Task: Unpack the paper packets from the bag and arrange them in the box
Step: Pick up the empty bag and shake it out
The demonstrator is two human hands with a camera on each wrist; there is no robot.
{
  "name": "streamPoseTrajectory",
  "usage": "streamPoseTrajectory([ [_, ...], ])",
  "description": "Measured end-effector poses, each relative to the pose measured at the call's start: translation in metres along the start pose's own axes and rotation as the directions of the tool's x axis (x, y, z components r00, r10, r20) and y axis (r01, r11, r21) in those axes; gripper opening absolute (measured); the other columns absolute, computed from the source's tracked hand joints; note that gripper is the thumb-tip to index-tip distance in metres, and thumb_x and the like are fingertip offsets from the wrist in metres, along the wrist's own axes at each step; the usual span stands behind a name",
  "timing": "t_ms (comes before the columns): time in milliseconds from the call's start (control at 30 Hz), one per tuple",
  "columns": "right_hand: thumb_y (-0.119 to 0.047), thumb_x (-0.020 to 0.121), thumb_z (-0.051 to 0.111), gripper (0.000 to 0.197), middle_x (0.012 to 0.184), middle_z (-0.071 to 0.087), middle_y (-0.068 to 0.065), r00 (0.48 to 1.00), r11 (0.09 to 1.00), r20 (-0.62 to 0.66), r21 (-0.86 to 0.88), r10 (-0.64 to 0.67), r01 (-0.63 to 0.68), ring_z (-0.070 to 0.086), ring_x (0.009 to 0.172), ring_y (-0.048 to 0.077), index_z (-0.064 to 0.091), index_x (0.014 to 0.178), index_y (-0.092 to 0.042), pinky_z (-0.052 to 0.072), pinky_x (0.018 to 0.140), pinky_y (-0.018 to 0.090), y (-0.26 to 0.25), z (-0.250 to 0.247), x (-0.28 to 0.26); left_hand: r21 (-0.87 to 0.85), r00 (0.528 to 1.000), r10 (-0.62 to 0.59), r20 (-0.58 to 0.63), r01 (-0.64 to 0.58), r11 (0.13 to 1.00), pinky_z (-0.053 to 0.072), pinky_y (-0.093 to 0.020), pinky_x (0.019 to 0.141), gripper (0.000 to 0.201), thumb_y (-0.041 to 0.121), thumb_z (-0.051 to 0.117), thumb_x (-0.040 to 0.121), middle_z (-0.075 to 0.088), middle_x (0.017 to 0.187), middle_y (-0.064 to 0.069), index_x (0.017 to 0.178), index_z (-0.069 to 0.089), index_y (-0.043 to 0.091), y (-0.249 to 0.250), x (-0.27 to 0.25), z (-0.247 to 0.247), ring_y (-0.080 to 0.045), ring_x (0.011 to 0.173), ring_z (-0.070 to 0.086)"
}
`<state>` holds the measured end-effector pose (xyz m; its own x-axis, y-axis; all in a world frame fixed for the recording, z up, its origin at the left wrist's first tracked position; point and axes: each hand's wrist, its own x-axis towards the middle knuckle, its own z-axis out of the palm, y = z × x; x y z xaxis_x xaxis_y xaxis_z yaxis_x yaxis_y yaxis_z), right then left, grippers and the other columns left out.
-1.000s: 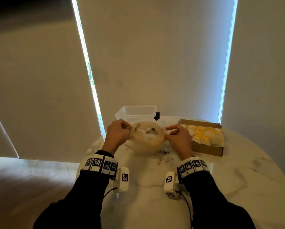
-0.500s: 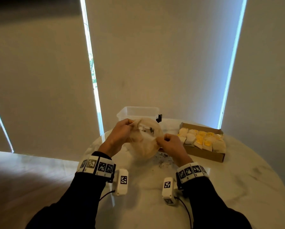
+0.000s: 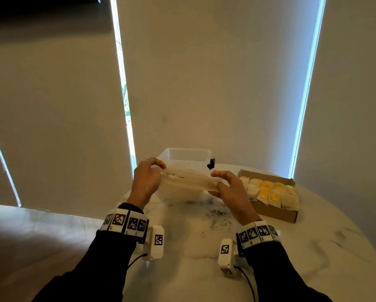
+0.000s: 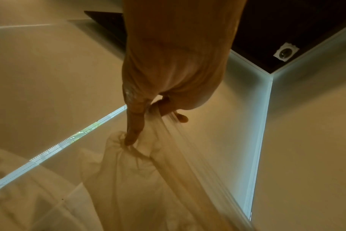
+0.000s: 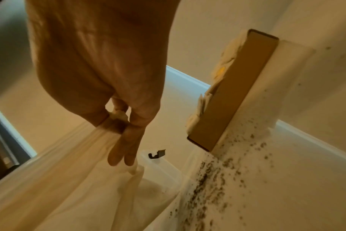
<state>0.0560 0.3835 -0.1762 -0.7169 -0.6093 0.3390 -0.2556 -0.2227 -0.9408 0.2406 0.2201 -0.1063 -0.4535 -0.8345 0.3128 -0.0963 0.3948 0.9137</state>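
A thin translucent plastic bag [image 3: 188,182] hangs stretched between my two hands above the marble table [image 3: 313,247]. My left hand [image 3: 147,177] pinches its left edge, seen close up with the film gathered between thumb and forefinger [image 4: 132,134]. My right hand [image 3: 228,188] pinches the right edge, its two long fingers [image 5: 126,146] lying along the film. To the right a shallow cardboard box [image 3: 276,214] holds several white and yellow paper packets [image 3: 269,191]. Whether any packet is inside the bag I cannot tell.
A clear plastic container [image 3: 188,156] with a black clip stands behind the bag at the table's far edge. Dark crumbs [image 3: 217,219] lie scattered on the marble between my hands and the box. Window blinds hang behind the table.
The bag's mouth was held open in a round shape; now both hands have lifted and pulled apart, and the bag is drawn flat and taut between them.
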Motion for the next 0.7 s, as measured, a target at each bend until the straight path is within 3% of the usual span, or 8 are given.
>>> streamPoseTrajectory([
  [133,-0.004,0.108,0.054,0.032,0.129,0.076,-0.005,0.985,0.972,0.159,0.212,0.064,-0.098,0.07,0.117,0.015,0.081,0.119,-0.017,0.062,0.093,0.032,-0.015,0.008,-0.004,0.07,0.994,0.104,0.044,-0.107,0.992,0.049,-0.031,0.086,0.035,-0.001,0.044,0.095,0.064,0.131,0.0,0.094,0.074,0.018,0.011,-0.002,0.0,-0.021,0.118,0.058],
  [233,-0.008,0.106,0.053,0.031,0.128,0.075,0.014,0.976,0.902,0.169,0.384,0.141,-0.197,0.069,0.113,0.025,0.08,0.121,-0.006,0.06,0.093,0.031,-0.012,0.004,-0.001,0.264,0.978,0.044,0.204,-0.099,0.959,0.052,-0.041,0.094,0.018,0.027,0.052,0.102,0.064,0.134,-0.005,0.115,0.065,0.026,0.018,0.002,-0.008,-0.024,0.117,0.06],
  [333,-0.014,0.085,0.067,0.047,0.13,0.068,0.021,0.958,0.841,0.2,0.463,0.207,-0.278,0.06,0.11,0.026,0.073,0.126,0.006,0.054,0.09,0.028,-0.004,0.004,0.002,0.604,0.958,0.165,0.233,-0.275,0.748,0.043,-0.053,0.112,0.054,0.069,0.061,0.092,0.047,0.155,0.001,0.138,0.051,0.042,0.025,0.001,-0.014,-0.029,0.142,0.043],
  [400,-0.007,0.07,0.07,0.065,0.12,0.063,0.02,0.953,0.85,0.238,0.445,0.19,-0.281,0.054,0.097,0.023,0.067,0.133,0.008,0.048,0.074,0.022,-0.005,0.005,0.002,0.658,0.875,0.331,0.355,-0.485,0.576,0.031,-0.056,0.123,0.082,0.086,0.065,0.079,0.033,0.165,0.007,0.148,0.041,0.05,0.029,-0.002,-0.009,-0.027,0.154,0.023],
  [467,0.01,0.083,0.061,0.056,0.114,0.064,0.017,0.955,0.888,0.239,0.378,0.178,-0.261,0.055,0.083,0.016,0.066,0.137,0.0,0.048,0.058,0.018,-0.009,0.007,-0.001,0.633,0.773,0.341,0.535,-0.634,0.445,0.019,-0.057,0.128,0.108,0.093,0.069,0.066,0.022,0.171,0.008,0.157,0.029,0.051,0.029,-0.005,0.004,-0.024,0.158,0.013],
  [533,0.018,0.092,0.056,0.054,0.12,0.07,0.014,0.957,0.911,0.242,0.337,0.16,-0.237,0.067,0.094,0.019,0.064,0.141,-0.005,0.057,0.069,0.021,-0.011,0.01,-0.003,0.637,0.725,0.274,0.632,-0.687,0.35,0.016,-0.055,0.127,0.114,0.088,0.075,0.064,0.026,0.169,0.007,0.16,0.027,0.047,0.025,-0.007,0.02,-0.023,0.157,0.017],
  [633,0.011,0.095,0.066,0.055,0.131,0.074,0.008,0.961,0.953,0.257,0.253,0.103,-0.169,0.07,0.119,0.027,0.065,0.142,-0.017,0.061,0.096,0.038,-0.01,0.015,-0.005,0.651,0.709,0.359,0.607,-0.703,0.287,0.033,-0.048,0.117,0.067,0.064,0.075,0.087,0.06,0.143,0.007,0.145,0.051,0.041,0.024,0.0,0.034,-0.022,0.137,0.049],
  [700,0.004,0.092,0.075,0.06,0.138,0.07,0.0,0.98,0.985,0.191,0.145,0.06,-0.088,0.072,0.119,0.022,0.061,0.143,-0.024,0.063,0.094,0.04,-0.007,0.016,-0.004,0.643,0.687,0.495,0.532,-0.708,0.293,0.043,-0.043,0.104,0.032,0.049,0.069,0.098,0.071,0.122,0.009,0.128,0.065,0.037,0.028,0.009,0.032,-0.019,0.116,0.063],
])
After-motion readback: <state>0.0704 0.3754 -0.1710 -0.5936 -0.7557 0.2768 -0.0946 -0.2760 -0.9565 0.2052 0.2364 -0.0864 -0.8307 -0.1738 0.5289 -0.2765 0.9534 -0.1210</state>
